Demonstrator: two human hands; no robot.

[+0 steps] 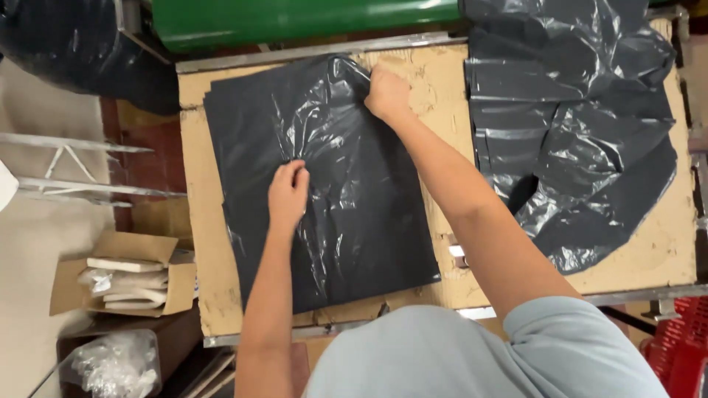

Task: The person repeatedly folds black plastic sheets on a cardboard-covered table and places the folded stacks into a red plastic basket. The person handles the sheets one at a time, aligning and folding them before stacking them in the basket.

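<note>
On the worn cardboard-topped desk (199,243), our left hand (287,193) pinches a fold of the flat dark grey plastic bag (354,221) near its middle, fingers closed on the film. Our right hand (386,94) is clamped on the bag's far top edge. To do this well, we judge both grips should stay light and pull apart evenly, so the thin film smooths without tearing. Beside it to the right lies a crumpled heap of dark grey plastic bags (575,133). We cannot tell how many layers sit under our hands; our fingertips are hidden, and the open cardboard box (74,284) below left is hard to read.
</note>
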